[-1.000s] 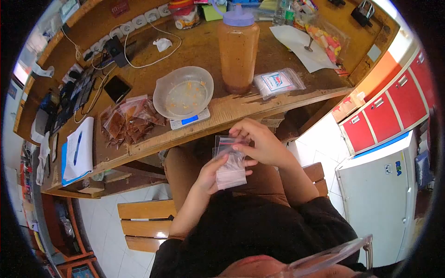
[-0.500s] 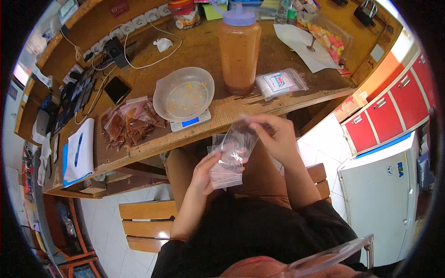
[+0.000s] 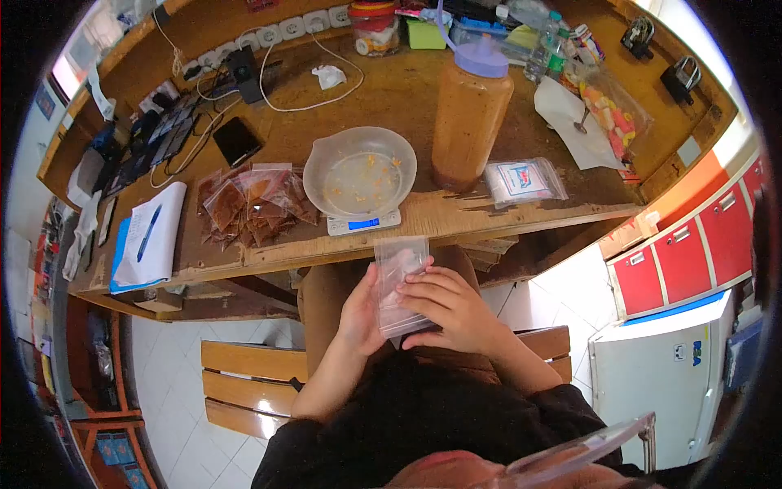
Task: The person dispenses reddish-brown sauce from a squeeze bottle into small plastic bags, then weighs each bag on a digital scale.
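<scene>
A stack of clear zip bags (image 3: 401, 259) is held upright between both hands over my lap, just below the table's front edge. My left hand (image 3: 361, 314) grips its left side, thumb along the edge. The fingers of my right hand (image 3: 446, 308) are bent across the front and right side of the bags. Beyond them, a translucent bowl (image 3: 358, 173) with orange crumbs sits on a small digital scale (image 3: 364, 222) with a lit blue display. To its left lie several small bags of reddish-brown contents (image 3: 254, 204).
Right of the bowl stands a tall bottle of brown sauce (image 3: 474, 122) with a lilac lid. Beside it lies a packet of clear bags (image 3: 525, 181). A notepad with a pen (image 3: 148, 236), a phone (image 3: 237, 141), cables and bottles are around. A wooden bench (image 3: 252, 379) is beneath me.
My right hand has come down from the bag it held raised at the upper right and now lies against the stack. The bags are together and more upright. The view has shifted slightly.
</scene>
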The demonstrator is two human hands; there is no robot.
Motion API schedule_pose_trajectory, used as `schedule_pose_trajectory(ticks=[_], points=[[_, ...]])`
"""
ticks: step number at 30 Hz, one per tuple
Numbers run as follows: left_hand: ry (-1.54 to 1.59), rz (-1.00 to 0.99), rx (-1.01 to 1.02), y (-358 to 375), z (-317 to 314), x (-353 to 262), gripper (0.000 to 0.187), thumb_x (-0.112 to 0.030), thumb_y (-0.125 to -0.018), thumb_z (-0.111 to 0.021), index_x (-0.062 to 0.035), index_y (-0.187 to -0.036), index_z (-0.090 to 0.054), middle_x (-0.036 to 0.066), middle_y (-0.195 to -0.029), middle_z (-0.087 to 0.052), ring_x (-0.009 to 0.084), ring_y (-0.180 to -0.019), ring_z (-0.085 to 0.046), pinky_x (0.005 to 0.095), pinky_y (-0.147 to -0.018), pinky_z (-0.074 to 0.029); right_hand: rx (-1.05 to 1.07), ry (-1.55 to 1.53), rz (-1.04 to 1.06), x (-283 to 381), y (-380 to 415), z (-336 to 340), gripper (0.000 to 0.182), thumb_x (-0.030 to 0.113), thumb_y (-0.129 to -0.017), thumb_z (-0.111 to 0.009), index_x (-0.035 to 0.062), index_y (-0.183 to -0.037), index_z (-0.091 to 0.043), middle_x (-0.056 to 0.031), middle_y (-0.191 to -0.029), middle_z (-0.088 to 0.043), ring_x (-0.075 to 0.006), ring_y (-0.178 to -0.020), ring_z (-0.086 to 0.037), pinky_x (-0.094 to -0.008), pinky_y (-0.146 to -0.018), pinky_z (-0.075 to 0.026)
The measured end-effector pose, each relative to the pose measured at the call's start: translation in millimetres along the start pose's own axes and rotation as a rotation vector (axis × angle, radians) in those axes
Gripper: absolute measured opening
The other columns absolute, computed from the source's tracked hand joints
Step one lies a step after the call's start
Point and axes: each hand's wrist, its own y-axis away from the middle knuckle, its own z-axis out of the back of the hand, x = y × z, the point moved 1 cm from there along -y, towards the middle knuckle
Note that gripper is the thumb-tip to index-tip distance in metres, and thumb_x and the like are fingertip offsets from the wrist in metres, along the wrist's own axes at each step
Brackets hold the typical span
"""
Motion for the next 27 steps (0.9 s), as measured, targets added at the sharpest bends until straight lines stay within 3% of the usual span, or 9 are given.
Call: schedule_pose_trajectory(ticks=[6, 9, 11, 13, 14, 17, 21, 22, 27], points=[[-0.039, 0.011, -0.013, 4, 0, -2, 0.064, -0.044, -0.098, -0.031, 0.0008, -0.143, -0.022, 0.020, -0.145, -0.032, 0.0303, -0.131, -0.038, 0.0446, -0.108, -0.031, 0.030, 0.011, 0.051, -13, 9, -3, 0.031, 0.011, -0.074, -0.068, 0.0032, -0.104, -0.063, -0.0107, -0.112, -0.061, -0.0253, -0.107, -0.056, -0.0403, -0.094, -0.044], [-0.387, 0.022, -0.124, 10, 1, -3, 0.069, -0.049, -0.096, -0.035, -0.0029, -0.145, -0.020, 0.021, -0.147, -0.028, 0.0321, -0.133, -0.034, 0.0476, -0.108, -0.029, 0.012, -0.228, -0.143, -12, 11, 2, 0.027, 0.002, -0.075, -0.066, 0.0019, -0.102, -0.064, -0.0128, -0.109, -0.061, -0.0263, -0.104, -0.058, -0.0375, -0.090, -0.047], [-0.717, -0.251, -0.086, 9, 9, -9, 0.081, -0.060, -0.091, -0.039, -0.0045, -0.145, -0.017, 0.022, -0.148, -0.025, 0.0358, -0.133, -0.033, 0.0497, -0.108, -0.028, 0.133, -0.724, -0.470, -6, 5, 13, 0.034, -0.004, -0.078, -0.063, 0.0018, -0.111, -0.059, -0.0147, -0.109, -0.060, -0.0270, -0.101, -0.060, -0.0348, -0.085, -0.048], [-0.678, -0.217, -0.030, 7, 15, -17, 0.091, -0.067, -0.086, -0.042, -0.0041, -0.146, -0.015, 0.024, -0.148, -0.022, 0.0391, -0.133, -0.031, 0.0497, -0.109, -0.026, 0.107, -0.948, -0.573, 3, 3, 6, 0.038, -0.003, -0.079, -0.062, 0.0020, -0.116, -0.054, -0.0151, -0.111, -0.059, -0.0267, -0.101, -0.060, -0.0346, -0.085, -0.047], [-0.480, -0.122, 0.200, 6, 16, -16, 0.091, -0.065, -0.085, -0.045, -0.0056, -0.146, -0.012, 0.021, -0.149, -0.022, 0.0355, -0.135, -0.029, 0.0464, -0.109, -0.025, 0.080, -1.168, -0.662, 6, 1, 1, 0.042, -0.002, -0.081, -0.061, 0.0022, -0.122, -0.050, -0.0155, -0.112, -0.058, -0.0265, -0.102, -0.060, -0.0343, -0.086, -0.046], [-0.255, -0.021, 0.466, 13, 18, 2, 0.087, -0.054, -0.088, -0.051, -0.0044, -0.147, -0.010, 0.017, -0.149, -0.024, 0.0322, -0.135, -0.031, 0.0420, -0.108, -0.028, 0.074, -0.715, -0.445, 5, 0, -14, 0.049, 0.000, -0.082, -0.061, 0.0028, -0.128, -0.042, -0.0165, -0.114, -0.056, -0.0276, -0.100, -0.060, -0.0360, -0.087, -0.045], [-0.353, 0.110, -0.053, 23, 39, 16, 0.065, -0.028, -0.091, -0.055, -0.0030, -0.142, -0.023, 0.014, -0.135, -0.043, 0.0263, -0.118, -0.050, 0.0380, -0.098, -0.041, 0.018, -0.112, -0.262, 17, -7, -12, 0.045, -0.002, -0.075, -0.063, 0.0014, -0.119, -0.052, -0.0152, -0.102, -0.052, -0.0321, -0.094, -0.054, -0.0391, -0.087, -0.043], [-0.283, 0.246, -0.253, 24, 47, 17, 0.059, -0.019, -0.091, -0.055, -0.0028, -0.140, -0.027, 0.013, -0.129, -0.048, 0.0235, -0.111, -0.055, 0.0364, -0.094, -0.045, 0.012, -0.117, -0.282, 17, -7, -13, 0.041, -0.002, -0.073, -0.062, 0.0021, -0.114, -0.056, -0.0156, -0.099, -0.050, -0.0332, -0.094, -0.051, -0.0393, -0.087, -0.043], [-0.140, 0.203, -0.075, 23, 30, 13, 0.048, -0.014, -0.088, -0.054, -0.0013, -0.131, -0.038, 0.012, -0.118, -0.054, 0.0192, -0.101, -0.059, 0.0337, -0.087, -0.048, -0.039, -0.173, -0.330, 15, -6, -7, 0.030, -0.001, -0.075, -0.062, 0.0044, -0.104, -0.061, -0.0117, -0.095, -0.055, -0.0310, -0.091, -0.053, -0.0376, -0.084, -0.043]])
